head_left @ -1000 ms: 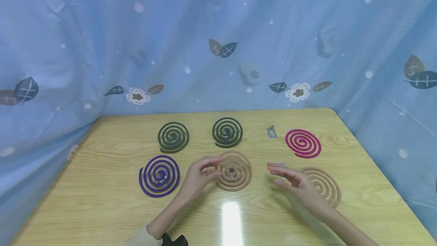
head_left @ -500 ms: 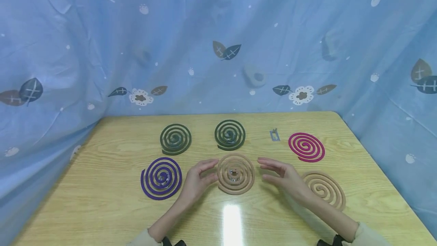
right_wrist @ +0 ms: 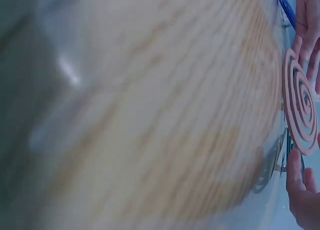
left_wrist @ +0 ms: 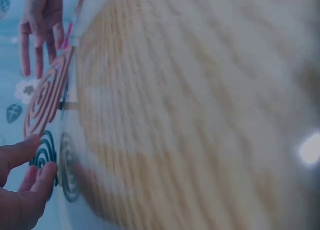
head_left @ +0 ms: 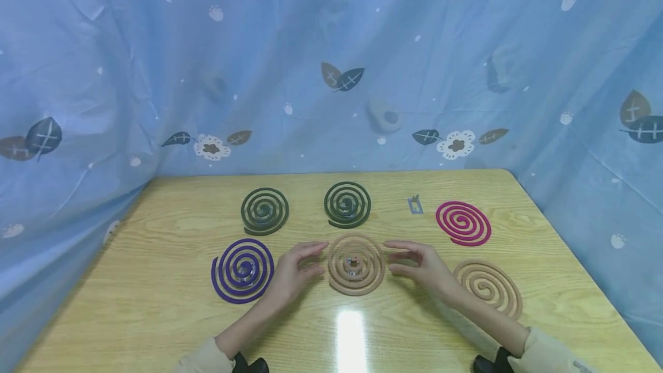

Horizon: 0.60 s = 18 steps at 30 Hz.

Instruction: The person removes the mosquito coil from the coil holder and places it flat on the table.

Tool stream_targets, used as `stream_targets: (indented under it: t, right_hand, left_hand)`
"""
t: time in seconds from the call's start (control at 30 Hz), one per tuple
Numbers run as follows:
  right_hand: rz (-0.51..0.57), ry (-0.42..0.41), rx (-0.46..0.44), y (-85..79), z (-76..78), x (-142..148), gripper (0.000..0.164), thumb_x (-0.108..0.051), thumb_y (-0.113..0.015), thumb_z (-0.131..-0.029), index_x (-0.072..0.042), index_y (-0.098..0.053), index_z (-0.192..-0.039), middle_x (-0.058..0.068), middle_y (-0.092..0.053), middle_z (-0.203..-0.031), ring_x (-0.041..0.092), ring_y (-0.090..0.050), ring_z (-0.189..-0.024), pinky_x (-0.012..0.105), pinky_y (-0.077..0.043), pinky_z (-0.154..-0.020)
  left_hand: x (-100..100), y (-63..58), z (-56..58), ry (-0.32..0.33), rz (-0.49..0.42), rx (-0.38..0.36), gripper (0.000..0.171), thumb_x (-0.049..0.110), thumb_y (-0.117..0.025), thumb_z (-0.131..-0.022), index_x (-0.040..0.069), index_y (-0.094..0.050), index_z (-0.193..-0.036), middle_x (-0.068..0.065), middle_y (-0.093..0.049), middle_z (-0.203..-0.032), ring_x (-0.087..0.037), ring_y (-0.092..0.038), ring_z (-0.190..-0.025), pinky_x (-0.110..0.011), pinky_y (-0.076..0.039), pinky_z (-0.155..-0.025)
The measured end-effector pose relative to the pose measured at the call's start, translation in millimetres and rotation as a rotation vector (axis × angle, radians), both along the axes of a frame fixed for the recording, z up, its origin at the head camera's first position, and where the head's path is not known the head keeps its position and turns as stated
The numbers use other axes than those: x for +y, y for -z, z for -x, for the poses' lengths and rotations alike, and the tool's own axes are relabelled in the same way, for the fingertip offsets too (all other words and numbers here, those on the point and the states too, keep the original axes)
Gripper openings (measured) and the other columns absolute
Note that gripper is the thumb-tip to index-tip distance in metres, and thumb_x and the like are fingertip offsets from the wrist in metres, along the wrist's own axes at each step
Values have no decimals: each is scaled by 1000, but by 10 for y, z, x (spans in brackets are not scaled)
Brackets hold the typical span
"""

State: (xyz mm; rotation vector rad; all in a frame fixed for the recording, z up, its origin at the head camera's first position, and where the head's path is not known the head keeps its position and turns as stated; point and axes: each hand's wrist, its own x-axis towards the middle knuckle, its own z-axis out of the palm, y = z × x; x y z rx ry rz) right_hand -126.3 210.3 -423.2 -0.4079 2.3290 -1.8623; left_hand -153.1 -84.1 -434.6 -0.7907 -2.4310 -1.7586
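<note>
A tan mosquito coil lies at the middle of the table over a small metal stand, which shows through its centre. On its left is my left hand, fingers loosely bent with fingertips right at the rim. My right hand mirrors it on the other side, thumb and fingers apart and close to the right rim. Nothing shows gripped in either hand. In the left wrist view the coil appears edge-on between both hands; the right wrist view shows the same coil above the right thumb.
A purple coil lies left, two dark green coils behind, a pink coil at back right. Another tan coil sits beyond the right forearm. A bare metal stand lies near the back. Blue curtain surrounds the table.
My right hand has moved left, up to the tan coil's right side. My left hand, which overlapped the coil's left edge, has drawn back slightly left. The head view has shifted a little.
</note>
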Motion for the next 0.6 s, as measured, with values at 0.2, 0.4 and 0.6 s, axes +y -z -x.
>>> stream_targets:
  t: [0.2,0.4,0.6]
  right_hand:
    - [11,-18,-21,26,18,-1,46,2,-67,-85,14,-51,-127,35,-48,-131,44,-58,-109,25,-55,-87]
    - [-44,-50,-34,28,47,-20,44,3,-66,-85,11,-53,-127,32,-54,-126,43,-60,-107,26,-56,-84]
    - [-128,-27,1,15,56,-75,43,2,-70,-83,11,-57,-123,28,-59,-121,37,-65,-99,24,-57,-80]
  left_hand:
    - [7,-12,26,13,54,-88,45,-9,-69,-80,-1,-62,-124,-19,-62,-123,-35,-61,-108,-41,-50,-97]
    - [9,-23,26,21,98,-90,47,-7,-68,-81,-1,-59,-127,-19,-61,-124,-34,-62,-107,-41,-51,-95]
    - [26,14,32,17,97,-68,47,-8,-69,-80,-1,-60,-126,-18,-62,-123,-34,-64,-103,-39,-52,-93]
